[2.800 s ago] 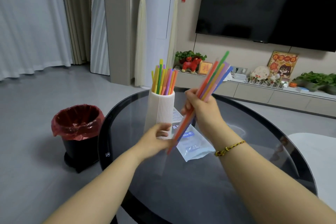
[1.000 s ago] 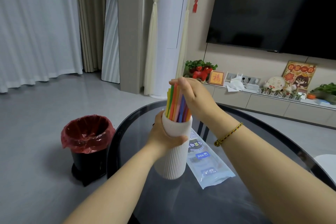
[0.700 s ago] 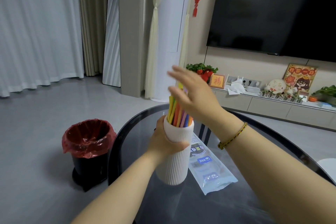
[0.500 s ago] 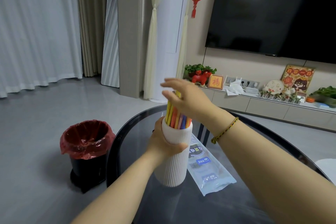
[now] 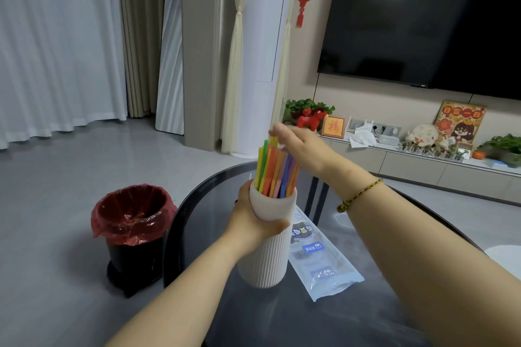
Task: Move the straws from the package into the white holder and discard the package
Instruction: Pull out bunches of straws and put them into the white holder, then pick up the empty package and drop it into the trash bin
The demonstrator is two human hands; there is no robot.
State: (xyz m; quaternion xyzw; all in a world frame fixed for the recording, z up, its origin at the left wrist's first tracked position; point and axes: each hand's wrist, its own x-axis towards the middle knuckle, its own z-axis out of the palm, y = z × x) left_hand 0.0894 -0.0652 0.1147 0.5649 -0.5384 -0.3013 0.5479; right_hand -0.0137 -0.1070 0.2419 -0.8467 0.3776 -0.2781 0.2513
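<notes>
A white ribbed holder [image 5: 267, 259] stands on the dark glass table [image 5: 352, 318]. My left hand [image 5: 253, 222] is wrapped around its upper part. Several coloured straws [image 5: 275, 170] stick up out of it. My right hand [image 5: 303, 146] hovers flat over the straw tips, fingers stretched out, touching or almost touching the tallest ones. The flat clear plastic package [image 5: 318, 259] with blue print lies on the table just right of the holder, partly hidden behind it.
A black bin with a red liner [image 5: 132, 222] stands on the floor left of the table's rim. Behind are curtains, a column, a wall television and a low shelf with plants and ornaments.
My right hand put the bundle of straws into the holder, patted the tips down, and now rests open just above them. My left hand moved up and took hold of the holder.
</notes>
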